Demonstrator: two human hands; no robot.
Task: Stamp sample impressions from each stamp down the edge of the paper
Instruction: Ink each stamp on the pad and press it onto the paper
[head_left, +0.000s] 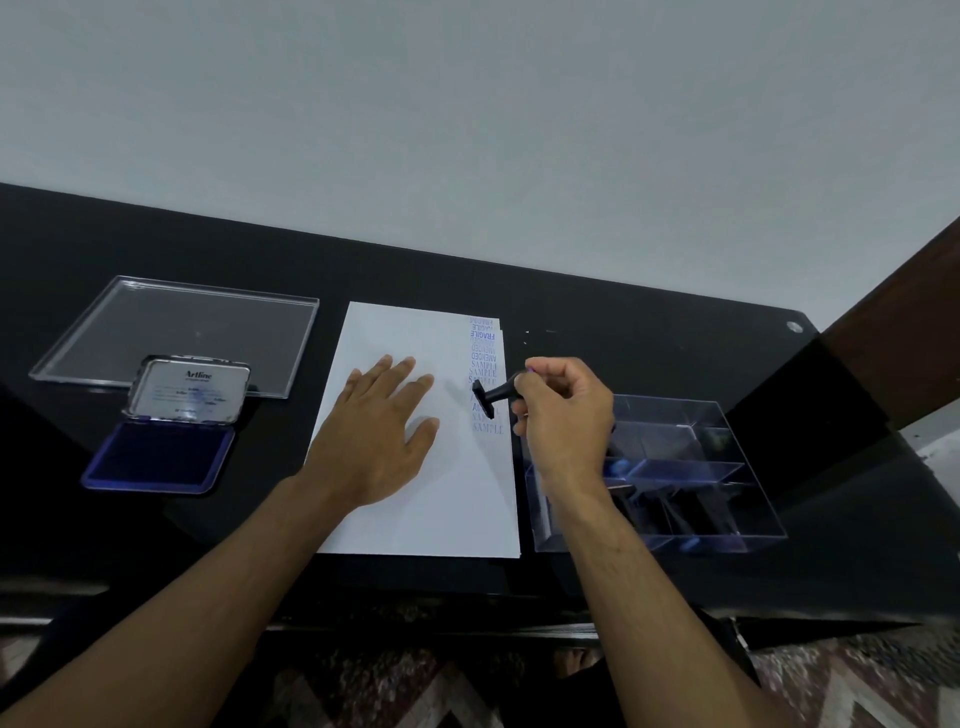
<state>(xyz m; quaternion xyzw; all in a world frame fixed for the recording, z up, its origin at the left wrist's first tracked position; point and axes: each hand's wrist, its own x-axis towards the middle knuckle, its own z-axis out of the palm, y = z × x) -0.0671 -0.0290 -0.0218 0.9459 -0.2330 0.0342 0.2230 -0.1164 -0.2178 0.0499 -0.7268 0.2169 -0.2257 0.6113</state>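
Fingers (524, 410) of our right hand (563, 415) pinch a black stamp (491, 397).
Our left hand (382, 431) lies flat on the paper (441, 509).

A plain pale grey-white wall (467, 114) fills the upper half of the view, evenly and softly lit, without marks or fittings. Below it runs a glossy black worktop (649, 322), its far edge slanting down toward the right and its surface faintly reflective. A small round silver fitting (794, 327) sits near its far right corner. At the right edge stands a dark brown wooden piece (904, 312). Underneath, a patterned floor covering (852, 686) with zigzag shapes shows, blurred
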